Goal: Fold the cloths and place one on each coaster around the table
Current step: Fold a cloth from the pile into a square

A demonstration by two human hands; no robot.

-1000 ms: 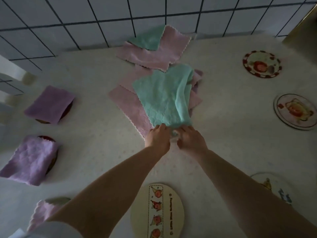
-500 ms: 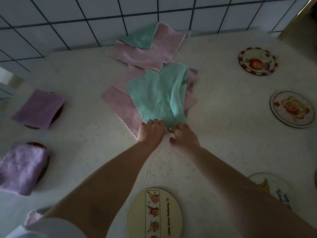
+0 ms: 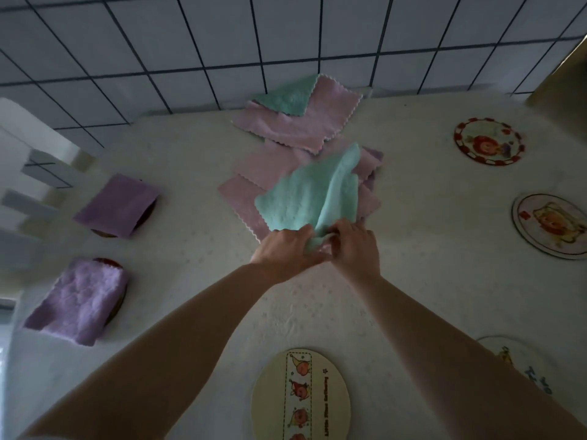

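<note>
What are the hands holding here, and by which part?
Both the left hand and the right hand pinch the green cloth at its near corner, bunched between them.

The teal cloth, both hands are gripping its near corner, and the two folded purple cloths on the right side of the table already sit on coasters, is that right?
Not quite. In the head view, both hands do grip the teal cloth at its near corner, but the two folded purple cloths on coasters are on the left side of the table. The coasters on the right are still bare.
</note>
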